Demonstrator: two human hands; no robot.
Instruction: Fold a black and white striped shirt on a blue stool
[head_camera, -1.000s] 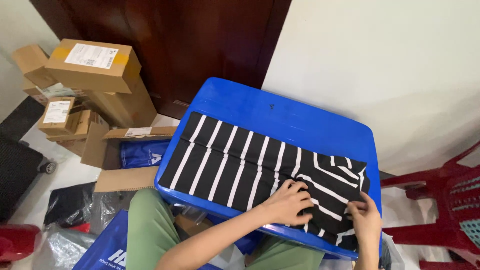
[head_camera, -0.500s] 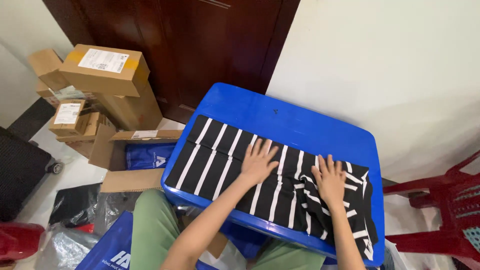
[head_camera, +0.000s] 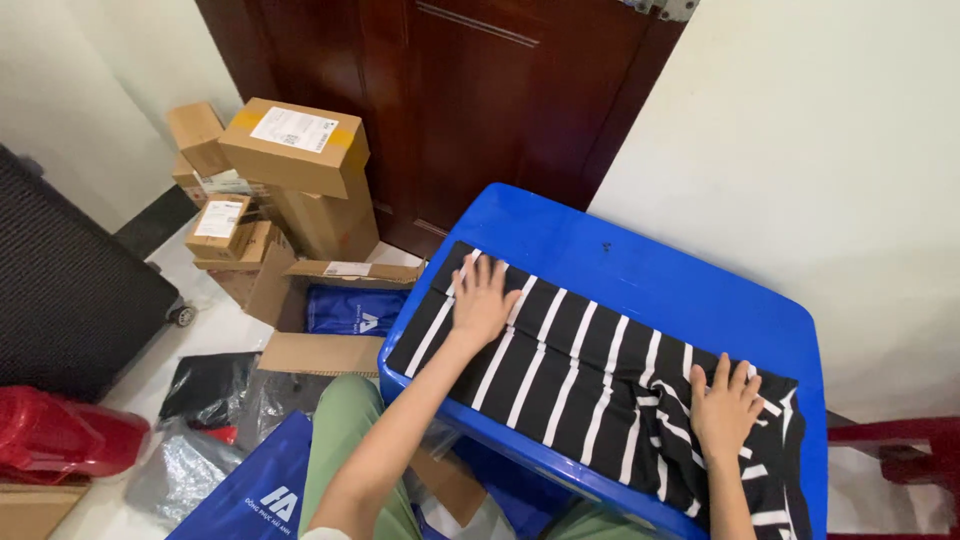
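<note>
Your hands have spread apart along the black-and-white striped garment (head_camera: 590, 385), which lies folded into a long band across the blue plastic bench (head_camera: 640, 275) in the middle of the frame. Your left hand (head_camera: 480, 298) now rests flat, fingers open, on the upper-left end of the cloth; half a second ago it was nearer the middle. Your right hand (head_camera: 727, 410) lies palm down with fingers splayed on the lower-right end, where the stripes bunch and cross over one another. Neither hand grips anything; both only press on the fabric. A second ago both were pinching folds at that lower-right end, so the move reads as a shift from folding to smoothing, and the left part of the band now looks flat.

At the upper left of the frame, stacked cardboard boxes (head_camera: 290, 150) stand against a dark wooden door (head_camera: 480, 90). A blue bag (head_camera: 250, 495) lies on the floor at lower left.
</note>
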